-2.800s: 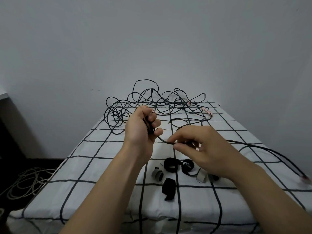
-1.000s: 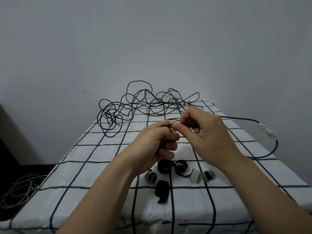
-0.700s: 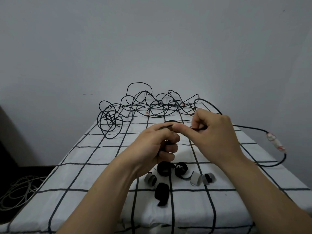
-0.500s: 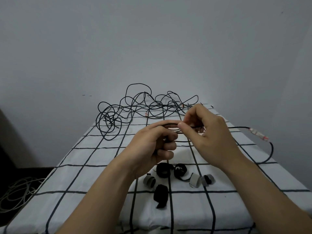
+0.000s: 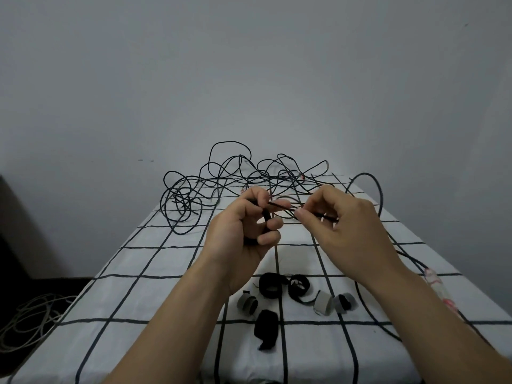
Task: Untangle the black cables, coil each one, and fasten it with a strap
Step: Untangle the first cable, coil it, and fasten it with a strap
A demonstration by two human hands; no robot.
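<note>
Coiling one black cable [image 5: 280, 207] above checked cloth [image 5: 133, 275], w/ left hand [image 5: 243, 236] clenched round small starter loops & right hand [image 5: 342, 231] pinching feed strand just beside it btwn thumb & forefinger, w/ slack trailing off to right past pale plug [image 5: 434, 282] & main tangle [image 5: 221, 181] heaped at far end. Feed short lengths w/ right, lay each turn same size on the last, pin under left thumb, add slight twist per turn to avoid kinks, watch trailing slack for snags. Reach for a strap [image 5: 273, 286] from cluster near front edge only once coil complete, w/o loosening left grip.
</note>
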